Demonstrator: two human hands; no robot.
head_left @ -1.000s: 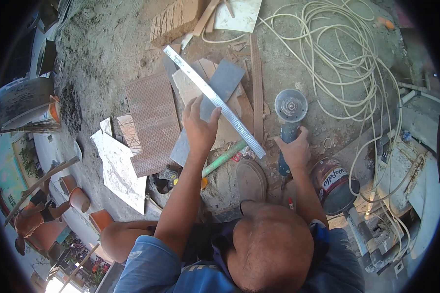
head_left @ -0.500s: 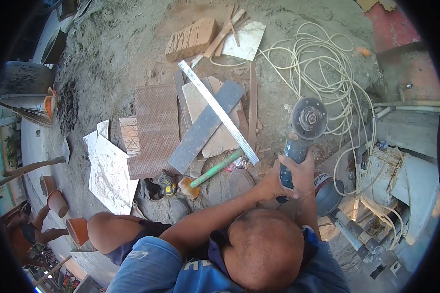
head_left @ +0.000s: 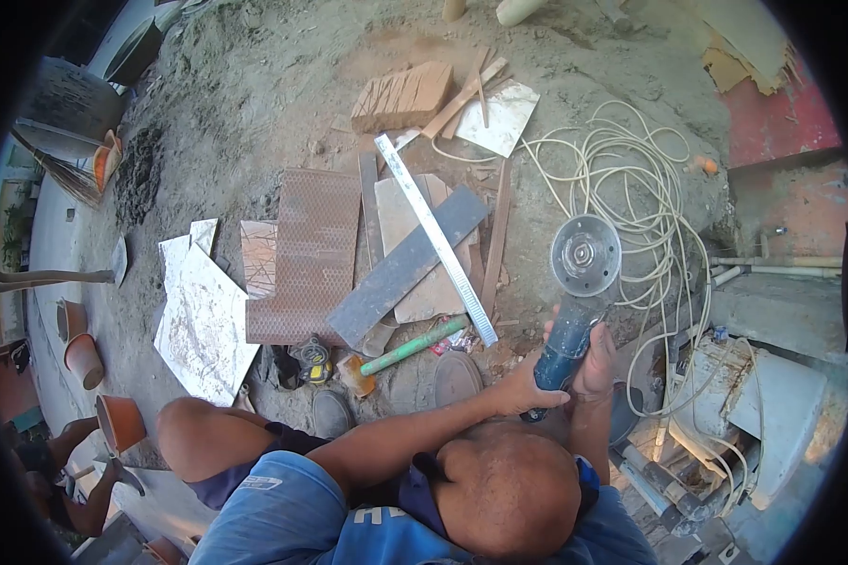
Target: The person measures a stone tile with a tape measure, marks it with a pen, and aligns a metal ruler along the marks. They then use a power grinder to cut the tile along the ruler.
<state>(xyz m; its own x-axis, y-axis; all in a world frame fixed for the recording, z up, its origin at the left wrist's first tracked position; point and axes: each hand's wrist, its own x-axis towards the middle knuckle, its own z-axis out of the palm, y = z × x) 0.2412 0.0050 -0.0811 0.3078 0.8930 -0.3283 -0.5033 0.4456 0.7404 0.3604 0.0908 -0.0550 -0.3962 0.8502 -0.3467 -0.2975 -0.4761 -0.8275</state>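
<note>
In the head view an angle grinder (head_left: 567,347) is held up in front of my body, its round metal disc end (head_left: 586,256) pointing away from me and facing up. My left hand (head_left: 528,384) is closed around the rear of its body. On the other side, my right hand (head_left: 594,365) wraps the dark body nearer the disc, some fingertips showing at the left edge. Left of the grinder, a white metal straightedge (head_left: 436,237) lies across a dark grey tile strip (head_left: 408,266). A green-handled hammer (head_left: 413,346) rests near my shoes.
A tangled pale cable (head_left: 631,179) spreads to the right. Patterned brown tile (head_left: 316,254), white broken tile (head_left: 203,325), a scored brown block (head_left: 402,98) and a tape measure (head_left: 317,363) lie on the dirt. Another person's arm (head_left: 92,499) is by orange pots (head_left: 120,422) at lower left.
The grinder has tilted, its disc face turning more toward the camera, and my right hand has shifted on its body. The whole view has moved, so ground items appear lower.
</note>
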